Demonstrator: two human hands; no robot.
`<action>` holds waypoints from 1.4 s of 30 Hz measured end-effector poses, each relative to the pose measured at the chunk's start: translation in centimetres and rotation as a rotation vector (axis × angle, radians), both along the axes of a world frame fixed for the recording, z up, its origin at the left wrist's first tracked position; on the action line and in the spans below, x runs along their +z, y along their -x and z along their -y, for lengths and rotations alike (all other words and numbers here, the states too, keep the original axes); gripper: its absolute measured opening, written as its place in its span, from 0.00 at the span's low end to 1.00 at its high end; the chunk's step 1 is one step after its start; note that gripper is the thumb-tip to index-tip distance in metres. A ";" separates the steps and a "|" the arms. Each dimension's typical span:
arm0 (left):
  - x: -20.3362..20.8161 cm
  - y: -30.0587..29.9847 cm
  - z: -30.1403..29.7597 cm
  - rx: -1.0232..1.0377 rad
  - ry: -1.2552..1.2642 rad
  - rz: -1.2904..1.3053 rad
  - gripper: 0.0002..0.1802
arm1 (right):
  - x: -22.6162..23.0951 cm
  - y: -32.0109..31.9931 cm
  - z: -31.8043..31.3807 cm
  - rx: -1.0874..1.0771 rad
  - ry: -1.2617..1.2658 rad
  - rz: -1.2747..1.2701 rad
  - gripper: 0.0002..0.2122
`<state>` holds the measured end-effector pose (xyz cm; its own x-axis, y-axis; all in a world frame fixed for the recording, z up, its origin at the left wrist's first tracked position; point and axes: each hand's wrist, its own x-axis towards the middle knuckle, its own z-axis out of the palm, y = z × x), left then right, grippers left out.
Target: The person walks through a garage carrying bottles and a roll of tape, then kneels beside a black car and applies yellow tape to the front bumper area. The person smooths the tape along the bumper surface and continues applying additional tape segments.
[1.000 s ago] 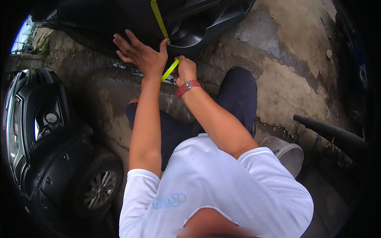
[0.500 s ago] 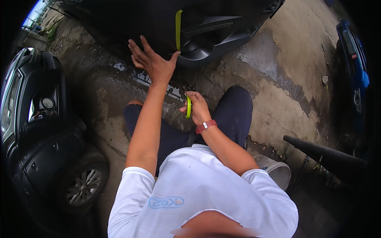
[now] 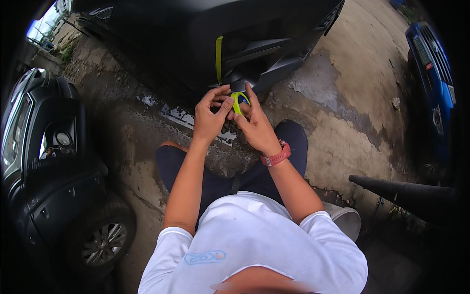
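Observation:
In front of the dark car bumper my two hands are close together at a roll of yellow-green masking tape. My right hand is closed on the roll, its index finger stretched up along the far side. The fingers of my left hand are curled, thumb and fingertips pinched at the roll's left edge. Whether a loose tape end lies between them is too small to see. A strip of the same tape runs down the bumper just beyond my hands, left of a recessed, rounded trim area.
A black car with a wheel stands close on my left. On the right are a blue vehicle, a dark bar and a pale bucket. Wet, stained concrete and a white-edged drain strip lie below.
My left hand has left the lower end of the tape strip and come down to the roll. My right hand has raised and turned the roll toward the bumper.

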<state>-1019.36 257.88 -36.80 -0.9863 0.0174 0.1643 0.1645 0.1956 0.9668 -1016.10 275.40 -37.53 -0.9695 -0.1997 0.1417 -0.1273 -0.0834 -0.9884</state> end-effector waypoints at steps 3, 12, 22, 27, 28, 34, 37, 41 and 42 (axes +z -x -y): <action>1.1 0.2 -0.1 -0.118 -0.189 -0.045 0.12 | 4.3 0.5 -2.2 0.087 -0.259 -0.020 0.43; 5.4 2.8 -1.8 0.240 -0.262 -0.378 0.08 | 10.9 4.4 -8.6 0.086 -0.633 -0.191 0.13; 7.5 5.8 -8.0 0.489 -0.489 -0.434 0.09 | 15.1 11.2 -9.5 -0.460 -0.828 -0.582 0.13; 8.7 6.6 -9.4 0.548 -0.602 -0.443 0.09 | 15.6 12.4 -9.1 -0.526 -0.785 -0.621 0.13; 8.8 6.7 -9.5 0.555 -0.622 -0.436 0.09 | 15.6 12.6 -9.1 -0.523 -0.796 -0.601 0.13; 8.7 7.5 -10.0 0.613 -0.637 -0.453 0.15 | 15.5 13.3 -9.3 -0.524 -0.810 -0.554 0.14; 8.6 7.7 -10.0 0.609 -0.624 -0.487 0.21 | 15.4 13.4 -9.4 -0.515 -0.808 -0.540 0.13; 8.6 8.0 -10.0 0.600 -0.624 -0.509 0.23 | 15.2 13.7 -9.6 -0.527 -0.793 -0.602 0.13; 8.6 8.0 -10.0 0.603 -0.617 -0.512 0.24 | 15.1 13.7 -9.7 -0.527 -0.796 -0.617 0.13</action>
<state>-1027.36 267.91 -28.20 -0.6104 -0.6933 0.3831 0.6277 -0.1284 0.7678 -1029.84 285.09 -22.39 -0.7681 -0.0344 0.6394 -0.4440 0.7481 -0.4932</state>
